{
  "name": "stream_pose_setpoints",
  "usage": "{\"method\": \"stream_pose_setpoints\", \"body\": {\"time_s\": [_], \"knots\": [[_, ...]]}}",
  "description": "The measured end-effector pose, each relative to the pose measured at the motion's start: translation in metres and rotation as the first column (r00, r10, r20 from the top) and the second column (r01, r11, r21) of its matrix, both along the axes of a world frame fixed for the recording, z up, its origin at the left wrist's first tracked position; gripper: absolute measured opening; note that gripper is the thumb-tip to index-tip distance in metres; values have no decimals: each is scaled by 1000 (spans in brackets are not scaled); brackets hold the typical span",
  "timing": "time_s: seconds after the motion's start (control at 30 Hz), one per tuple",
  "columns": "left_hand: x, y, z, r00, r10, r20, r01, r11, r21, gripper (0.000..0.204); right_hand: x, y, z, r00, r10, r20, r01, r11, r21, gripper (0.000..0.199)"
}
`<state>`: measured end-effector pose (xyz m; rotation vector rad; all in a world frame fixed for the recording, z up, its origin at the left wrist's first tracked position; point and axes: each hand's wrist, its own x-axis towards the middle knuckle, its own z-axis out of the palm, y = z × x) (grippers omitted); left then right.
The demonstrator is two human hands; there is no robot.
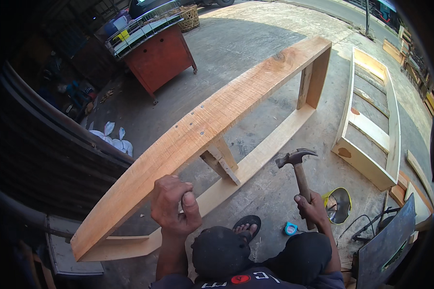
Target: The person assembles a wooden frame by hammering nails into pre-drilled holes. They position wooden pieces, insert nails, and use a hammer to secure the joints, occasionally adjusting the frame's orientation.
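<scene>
A long wooden frame (236,103) stands on its edge in front of me, running from the lower left to the upper right. Several dark nail heads dot the middle of its upper board, and a short cross-brace (221,166) joins the inside. At the near side of that board my left hand (176,204) is raised with its fingers curled closed; what they hold, if anything, is hidden. My right hand (313,207) is wrapped round the wooden handle of a claw hammer (301,180), its metal head up and apart from the frame.
A blue tape measure (290,228) lies by my foot. Right of it are a yellow-rimmed bucket (346,212) and a dark flat panel (388,245). Another wooden frame (341,144) lies at the right. Beyond stands a red cart (161,60); white sacks (113,139) sit at the left.
</scene>
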<state>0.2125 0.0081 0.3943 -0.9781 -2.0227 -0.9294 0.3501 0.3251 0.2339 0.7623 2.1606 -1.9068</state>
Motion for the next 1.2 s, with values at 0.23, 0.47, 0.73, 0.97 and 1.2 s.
{"method": "stream_pose_setpoints", "body": {"time_s": [0.23, 0.47, 0.73, 0.97, 1.2], "knots": [[-38, 28, -85, 786, 134, 604, -212, 976, 59, 66, 132, -70, -140, 796, -211, 567, -163, 827, 537, 46], [-69, 60, -86, 792, 470, 390, -440, 882, -169, 88, 127, -28, -101, 986, -137, 92, 84, 898, 432, 24], [-79, 67, -97, 841, 139, 522, -291, 931, 221, 77, 73, 133, -193, 920, -206, 335, -162, 578, 800, 24], [-41, 45, -46, 662, 461, 590, -251, 879, -406, 66, 68, 147, -274, 738, 162, 655, -648, 442, 620, 32], [-32, -8, 82, 945, 237, 226, -84, 843, -532, 41, 84, 149, -246, 546, 106, 831, -819, 278, 502, 27]]}}
